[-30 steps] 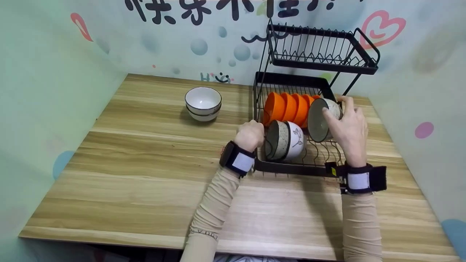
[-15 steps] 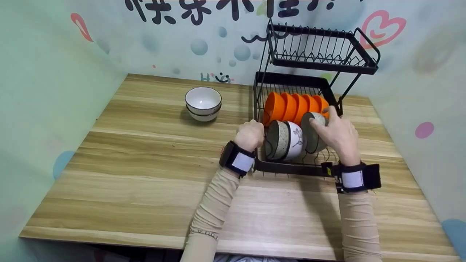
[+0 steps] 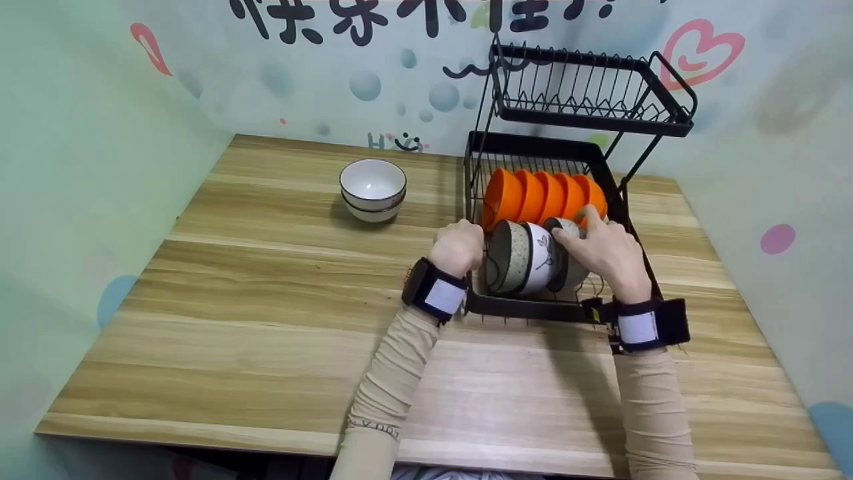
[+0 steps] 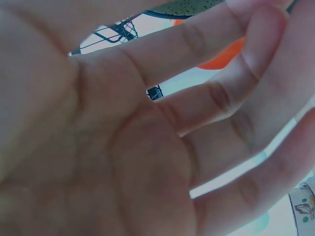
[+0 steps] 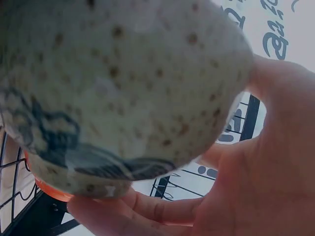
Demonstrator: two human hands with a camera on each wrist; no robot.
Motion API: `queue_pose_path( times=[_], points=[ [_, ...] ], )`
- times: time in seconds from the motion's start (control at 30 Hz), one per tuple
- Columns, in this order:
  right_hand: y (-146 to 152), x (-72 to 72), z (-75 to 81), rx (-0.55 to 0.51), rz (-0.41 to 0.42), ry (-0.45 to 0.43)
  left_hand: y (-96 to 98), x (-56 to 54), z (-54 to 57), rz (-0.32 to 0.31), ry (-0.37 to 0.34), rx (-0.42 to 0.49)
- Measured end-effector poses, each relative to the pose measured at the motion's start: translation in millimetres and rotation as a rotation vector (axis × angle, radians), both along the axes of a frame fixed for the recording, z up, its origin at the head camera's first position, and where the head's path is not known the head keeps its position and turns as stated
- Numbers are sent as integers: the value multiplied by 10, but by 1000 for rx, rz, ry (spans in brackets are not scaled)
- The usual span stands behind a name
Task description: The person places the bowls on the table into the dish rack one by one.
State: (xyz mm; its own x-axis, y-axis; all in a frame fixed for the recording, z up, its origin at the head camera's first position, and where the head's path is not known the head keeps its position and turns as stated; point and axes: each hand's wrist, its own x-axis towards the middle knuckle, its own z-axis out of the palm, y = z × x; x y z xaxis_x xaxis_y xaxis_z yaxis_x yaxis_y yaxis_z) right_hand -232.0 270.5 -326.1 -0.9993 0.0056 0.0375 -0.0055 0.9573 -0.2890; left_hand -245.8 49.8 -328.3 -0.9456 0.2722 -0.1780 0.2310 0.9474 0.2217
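Observation:
My right hand [image 3: 610,257] grips a speckled grey bowl [image 3: 566,263] in the lower tier of the black dish rack [image 3: 526,308]. In the right wrist view the speckled bowl [image 5: 123,93] fills the upper left, with thumb and fingers around it. It stands on its side, close to a white bowl with a leaf pattern [image 3: 541,257]. Left of that is another speckled bowl [image 3: 516,257], also on its side. At the rack's left side rim my left hand [image 3: 458,248] has its fingers bent; the left wrist view shows the bare palm [image 4: 138,142], its grip on the rim mostly hidden.
Several orange bowls [image 3: 505,198] stand in a row behind in the lower tier. Above them is the upper tier [image 3: 593,123], with bare wire slots. Two stacked white bowls [image 3: 372,183] sit on the wooden table [image 3: 266,300] to the left. Walls enclose the back and sides.
My right hand has brought the speckled bowl left and down into the lower tier, beside the white leaf-patterned bowl. The left hand has stayed at the rack's rim.

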Motion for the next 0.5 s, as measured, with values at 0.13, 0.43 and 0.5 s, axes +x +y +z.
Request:
queue_pose_path(
  times=[0.13,0.43,0.5],
  points=[
    [-5,-2,-6,-4,-3,-4,4,0,1,2,4,-3],
    [-27,2,-4,-4,-11,-30,3,7,-10,-5,23,2],
    [-32,4,-3,-1,-11,-29,2,11,-9,-6,23,2]
  ],
)
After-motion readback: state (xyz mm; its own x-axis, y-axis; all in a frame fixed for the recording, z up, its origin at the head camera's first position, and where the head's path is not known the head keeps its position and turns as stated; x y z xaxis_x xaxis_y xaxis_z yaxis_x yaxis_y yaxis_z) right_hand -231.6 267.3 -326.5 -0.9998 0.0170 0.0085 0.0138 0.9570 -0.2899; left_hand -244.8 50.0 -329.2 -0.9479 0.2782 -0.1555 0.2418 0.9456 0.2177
